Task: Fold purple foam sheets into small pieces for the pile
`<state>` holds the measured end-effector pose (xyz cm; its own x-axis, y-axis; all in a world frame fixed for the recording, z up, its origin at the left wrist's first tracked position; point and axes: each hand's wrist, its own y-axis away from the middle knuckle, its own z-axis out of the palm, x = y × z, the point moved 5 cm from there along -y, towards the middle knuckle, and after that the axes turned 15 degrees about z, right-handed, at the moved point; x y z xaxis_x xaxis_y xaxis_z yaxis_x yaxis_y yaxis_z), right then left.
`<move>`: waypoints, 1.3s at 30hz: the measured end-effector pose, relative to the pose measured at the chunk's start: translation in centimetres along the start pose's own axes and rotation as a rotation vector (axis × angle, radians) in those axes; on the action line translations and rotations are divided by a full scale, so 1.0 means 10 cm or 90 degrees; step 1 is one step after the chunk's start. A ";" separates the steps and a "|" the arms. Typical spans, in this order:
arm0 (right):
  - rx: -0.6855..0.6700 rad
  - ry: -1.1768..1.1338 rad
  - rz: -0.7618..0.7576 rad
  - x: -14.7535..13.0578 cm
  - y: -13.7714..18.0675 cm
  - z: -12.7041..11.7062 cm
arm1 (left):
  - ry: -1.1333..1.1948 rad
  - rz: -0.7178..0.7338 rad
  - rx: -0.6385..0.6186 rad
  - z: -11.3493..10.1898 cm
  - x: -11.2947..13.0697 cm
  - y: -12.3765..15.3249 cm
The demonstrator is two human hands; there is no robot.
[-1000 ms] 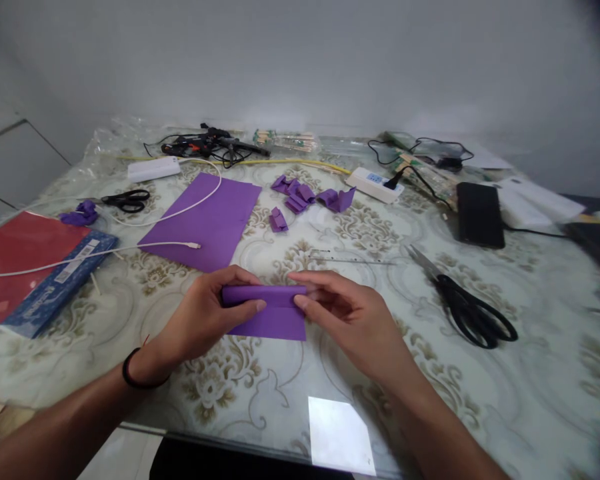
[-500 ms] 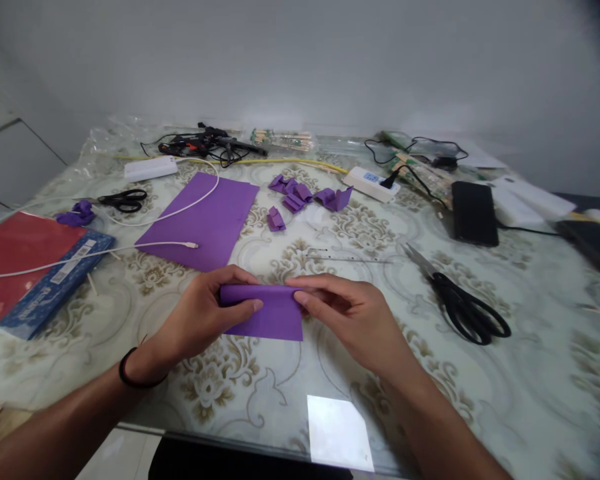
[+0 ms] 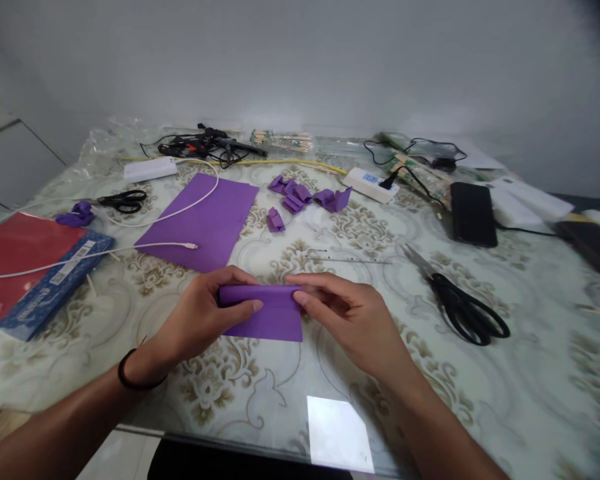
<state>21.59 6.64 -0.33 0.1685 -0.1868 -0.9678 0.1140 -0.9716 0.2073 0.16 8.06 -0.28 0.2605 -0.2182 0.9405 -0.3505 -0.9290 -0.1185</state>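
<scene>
Between my two hands is a small sheet of purple paper (image 3: 275, 321), its far edge bent over into a loose roll and its near part lying flat. My left hand (image 3: 217, 300) grips the left side, thumb on top and fingers behind the fold. At the right end, my right hand (image 3: 347, 313) pinches the folded edge between thumb and fingertips. Beyond them lie larger purple sheets (image 3: 205, 213) and several small folded purple paper pieces (image 3: 297, 198).
Black-handled scissors (image 3: 460, 300) lie at right, with a black phone (image 3: 474, 213) behind them. A power strip (image 3: 370, 184) stands at the back. At left are a red-and-blue paper pack (image 3: 35, 267), smaller scissors (image 3: 125, 200) and a white cable (image 3: 145, 246) crossing the sheets.
</scene>
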 end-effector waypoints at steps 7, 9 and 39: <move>-0.009 0.021 0.012 0.02 0.00 0.07 | 0.015 0.012 -0.011 0.00 0.04 0.00; 0.001 0.015 0.007 0.02 0.00 0.07 | 0.027 0.018 -0.014 0.01 0.05 0.00; -0.139 -0.097 0.085 0.09 0.07 0.41 | 0.115 -0.066 -0.058 0.15 0.01 0.09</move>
<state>17.85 5.16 -1.63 0.0489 -0.3459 -0.9370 0.3122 -0.8858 0.3433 1.24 6.74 -0.82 0.1371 -0.0577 0.9889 -0.4124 -0.9110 0.0041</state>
